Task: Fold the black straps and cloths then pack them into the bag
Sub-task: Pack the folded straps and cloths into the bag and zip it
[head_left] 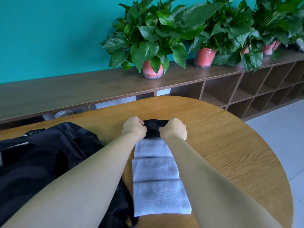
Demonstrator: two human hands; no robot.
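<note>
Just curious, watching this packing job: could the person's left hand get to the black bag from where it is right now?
Probably yes. The left hand grips the black strap with the right hand, but the black bag lies open-sided just left of that forearm, nothing between them. It would need to let go first.

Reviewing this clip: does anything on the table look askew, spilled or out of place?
Nothing stands out. Three folded white cloths lie in a tidy row on the table, the black bag sits to their left, and the left hand and right hand both grip a black cloth beyond them.
</note>
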